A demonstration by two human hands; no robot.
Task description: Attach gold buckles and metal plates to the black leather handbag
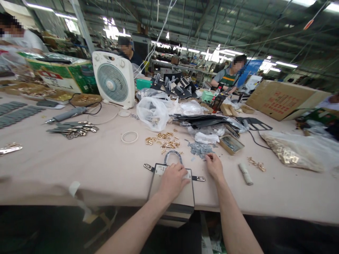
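Picking flat grey pieces point(198, 149), seemingly, by right hand point(215, 166).
Left hand point(173, 180) on beige boxy bag point(185, 197), lower centre; both grips unclear; lifting needs precision.

Bare forearms point(144, 218) and bare hands point(173, 182)

At the lower middle of the frame, the handbag point(171, 198) has smooth matt panels and a handle point(173, 153) wrapped in glossy clear plastic. Above it lie shiny gold metal fittings point(169, 144) and dull grey flakes point(199, 149). The table cover point(106, 165) looks matt, the central bag point(152, 113) is thin crinkled plastic, the upper-left fan point(127, 83) smooth plastic, the right-hand box point(282, 98) matt cardboard.
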